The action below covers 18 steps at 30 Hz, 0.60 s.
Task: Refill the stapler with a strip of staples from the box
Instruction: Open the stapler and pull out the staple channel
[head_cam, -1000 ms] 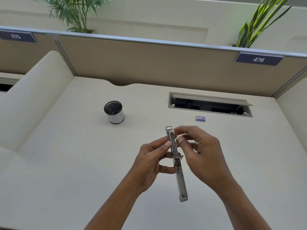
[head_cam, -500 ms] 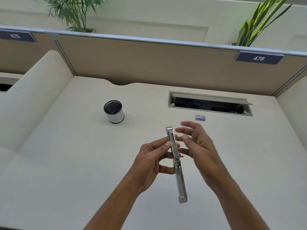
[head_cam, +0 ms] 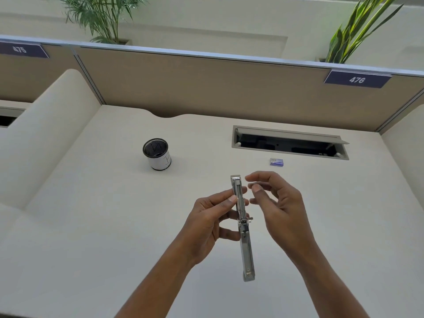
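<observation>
My left hand (head_cam: 208,216) holds a silver stapler (head_cam: 247,253) swung open into one long line above the desk, its magazine end pointing away from me. Thumb and fingers pinch the magazine half from the left. My right hand (head_cam: 280,207) hovers just right of the stapler's far end, fingers spread and slightly blurred, off the metal; I see nothing in it. The small purple staple box (head_cam: 276,162) lies on the desk beyond my right hand, near the cable hatch.
A black mesh pen cup (head_cam: 158,154) with a white band stands at the left middle of the beige desk (head_cam: 91,226). An open cable hatch (head_cam: 289,143) is sunk into the desk at the back right. Tan partition panels enclose the back.
My right hand, which was pinching the stapler's magazine a second ago, has let go and drawn off to the right with fingers spread. The left hand and stapler stay put.
</observation>
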Each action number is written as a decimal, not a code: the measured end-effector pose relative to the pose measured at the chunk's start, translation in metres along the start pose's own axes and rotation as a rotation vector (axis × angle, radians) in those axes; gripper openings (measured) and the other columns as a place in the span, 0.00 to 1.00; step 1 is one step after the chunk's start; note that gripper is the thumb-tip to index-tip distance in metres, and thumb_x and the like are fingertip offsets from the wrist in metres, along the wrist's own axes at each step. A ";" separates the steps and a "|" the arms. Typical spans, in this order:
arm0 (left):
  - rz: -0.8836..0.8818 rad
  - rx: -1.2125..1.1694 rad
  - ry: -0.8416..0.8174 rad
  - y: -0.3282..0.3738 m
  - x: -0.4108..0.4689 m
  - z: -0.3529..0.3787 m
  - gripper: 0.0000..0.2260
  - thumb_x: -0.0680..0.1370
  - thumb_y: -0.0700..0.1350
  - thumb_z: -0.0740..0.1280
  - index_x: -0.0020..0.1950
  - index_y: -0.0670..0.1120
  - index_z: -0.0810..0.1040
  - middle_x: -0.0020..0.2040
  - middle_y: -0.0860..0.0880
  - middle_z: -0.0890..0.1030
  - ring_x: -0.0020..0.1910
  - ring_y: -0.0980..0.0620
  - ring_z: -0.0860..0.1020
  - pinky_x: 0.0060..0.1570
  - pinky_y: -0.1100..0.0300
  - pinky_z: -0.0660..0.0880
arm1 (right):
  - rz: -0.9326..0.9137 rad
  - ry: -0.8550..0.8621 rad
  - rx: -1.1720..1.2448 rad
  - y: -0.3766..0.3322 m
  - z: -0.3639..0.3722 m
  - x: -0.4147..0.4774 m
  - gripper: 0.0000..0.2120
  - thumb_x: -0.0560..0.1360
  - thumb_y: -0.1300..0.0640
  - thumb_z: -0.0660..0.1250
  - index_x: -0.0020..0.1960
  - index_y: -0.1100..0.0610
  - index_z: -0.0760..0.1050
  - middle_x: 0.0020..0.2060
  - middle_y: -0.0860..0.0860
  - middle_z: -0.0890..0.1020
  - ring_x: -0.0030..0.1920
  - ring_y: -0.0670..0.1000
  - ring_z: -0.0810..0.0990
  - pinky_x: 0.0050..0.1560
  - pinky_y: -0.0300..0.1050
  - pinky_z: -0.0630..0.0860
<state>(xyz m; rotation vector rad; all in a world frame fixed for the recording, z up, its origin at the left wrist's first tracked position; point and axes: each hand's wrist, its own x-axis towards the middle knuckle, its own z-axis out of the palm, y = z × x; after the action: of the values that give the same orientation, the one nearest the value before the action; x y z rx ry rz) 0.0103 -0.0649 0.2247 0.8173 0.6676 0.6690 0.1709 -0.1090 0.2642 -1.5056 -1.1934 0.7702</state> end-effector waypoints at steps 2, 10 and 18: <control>0.006 0.012 -0.011 0.000 0.000 0.001 0.14 0.81 0.47 0.67 0.65 0.46 0.85 0.50 0.50 0.86 0.46 0.53 0.83 0.38 0.50 0.83 | -0.100 -0.011 -0.082 -0.005 0.002 -0.003 0.13 0.80 0.65 0.67 0.53 0.49 0.83 0.52 0.43 0.83 0.57 0.48 0.83 0.47 0.42 0.84; 0.014 0.027 -0.019 -0.001 0.000 0.002 0.14 0.81 0.48 0.68 0.64 0.46 0.85 0.48 0.47 0.84 0.44 0.54 0.83 0.40 0.49 0.83 | -0.195 0.035 -0.254 -0.011 0.006 -0.002 0.12 0.79 0.64 0.69 0.55 0.50 0.86 0.51 0.43 0.82 0.53 0.43 0.82 0.44 0.29 0.79; 0.017 0.036 -0.036 -0.002 -0.002 0.002 0.14 0.82 0.47 0.66 0.65 0.46 0.85 0.46 0.51 0.85 0.43 0.56 0.82 0.42 0.48 0.84 | -0.237 0.008 -0.455 -0.018 0.006 -0.001 0.09 0.78 0.65 0.69 0.53 0.54 0.85 0.46 0.45 0.82 0.46 0.43 0.82 0.46 0.36 0.80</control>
<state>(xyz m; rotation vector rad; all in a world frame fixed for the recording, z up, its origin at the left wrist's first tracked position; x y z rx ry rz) 0.0111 -0.0684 0.2249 0.8672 0.6419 0.6578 0.1601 -0.1082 0.2798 -1.6826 -1.5810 0.3444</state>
